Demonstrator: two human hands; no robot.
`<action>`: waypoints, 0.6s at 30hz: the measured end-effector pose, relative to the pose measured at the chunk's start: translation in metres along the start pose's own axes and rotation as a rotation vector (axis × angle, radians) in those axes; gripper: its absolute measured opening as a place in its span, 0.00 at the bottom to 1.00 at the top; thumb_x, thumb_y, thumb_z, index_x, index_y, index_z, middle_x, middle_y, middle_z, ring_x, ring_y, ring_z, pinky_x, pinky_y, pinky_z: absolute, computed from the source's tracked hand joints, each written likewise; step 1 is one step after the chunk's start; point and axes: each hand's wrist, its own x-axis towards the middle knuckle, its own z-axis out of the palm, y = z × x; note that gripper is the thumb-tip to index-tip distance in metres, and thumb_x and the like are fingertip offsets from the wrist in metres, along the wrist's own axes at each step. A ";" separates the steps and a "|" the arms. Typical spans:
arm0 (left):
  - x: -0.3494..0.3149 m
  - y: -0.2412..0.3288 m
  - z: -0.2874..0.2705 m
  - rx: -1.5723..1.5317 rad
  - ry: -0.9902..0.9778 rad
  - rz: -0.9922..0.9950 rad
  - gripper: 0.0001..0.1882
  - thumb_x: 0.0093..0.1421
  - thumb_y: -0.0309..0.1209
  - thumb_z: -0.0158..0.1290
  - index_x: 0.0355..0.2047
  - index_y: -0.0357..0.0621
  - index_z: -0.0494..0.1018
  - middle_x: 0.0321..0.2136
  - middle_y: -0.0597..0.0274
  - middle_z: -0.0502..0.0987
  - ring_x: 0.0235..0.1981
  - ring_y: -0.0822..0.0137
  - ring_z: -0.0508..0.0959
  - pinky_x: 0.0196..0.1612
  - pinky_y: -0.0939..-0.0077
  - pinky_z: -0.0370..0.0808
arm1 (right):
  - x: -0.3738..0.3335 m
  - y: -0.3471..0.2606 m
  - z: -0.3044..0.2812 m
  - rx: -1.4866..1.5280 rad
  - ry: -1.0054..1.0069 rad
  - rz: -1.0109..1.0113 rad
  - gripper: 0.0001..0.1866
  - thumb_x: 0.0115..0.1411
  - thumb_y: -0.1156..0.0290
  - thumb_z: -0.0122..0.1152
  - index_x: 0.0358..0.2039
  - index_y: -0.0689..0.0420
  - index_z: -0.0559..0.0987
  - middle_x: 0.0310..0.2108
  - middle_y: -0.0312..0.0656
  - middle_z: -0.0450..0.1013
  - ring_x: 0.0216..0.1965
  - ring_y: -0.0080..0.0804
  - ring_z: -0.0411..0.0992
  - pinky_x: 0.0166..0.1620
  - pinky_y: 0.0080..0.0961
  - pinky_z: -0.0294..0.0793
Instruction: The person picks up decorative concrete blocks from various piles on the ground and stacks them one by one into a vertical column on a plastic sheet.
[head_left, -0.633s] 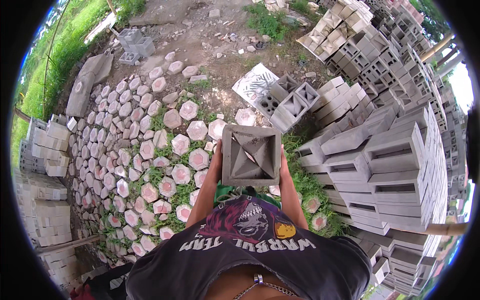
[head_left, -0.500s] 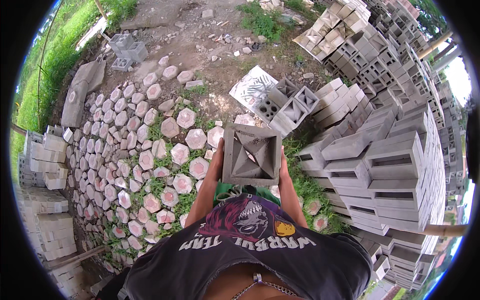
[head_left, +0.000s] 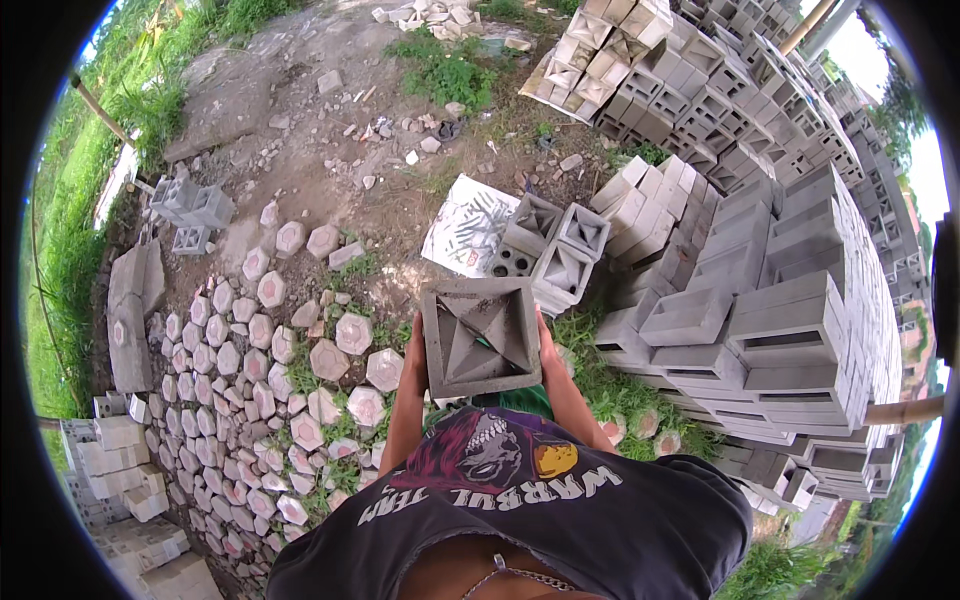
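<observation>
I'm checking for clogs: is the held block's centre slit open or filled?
Open, at least partly: green shows through the slit in the block.

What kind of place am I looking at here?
Likely an outdoor concrete-block yard: tall stacks of hollow concrete blocks stand on the right, hexagonal pavers cover much of the ground, and a square decorative concrete block is held between the left hand and right hand.
</observation>
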 end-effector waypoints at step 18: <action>0.246 0.168 0.103 0.312 -0.217 -0.039 0.41 0.61 0.65 0.37 0.61 0.44 0.61 0.54 0.52 0.69 0.52 0.57 0.71 0.54 0.64 0.68 | 0.205 -0.150 0.027 0.192 -0.064 -0.283 0.42 0.63 0.36 0.36 0.66 0.56 0.57 0.64 0.42 0.56 0.62 0.35 0.58 0.63 0.29 0.56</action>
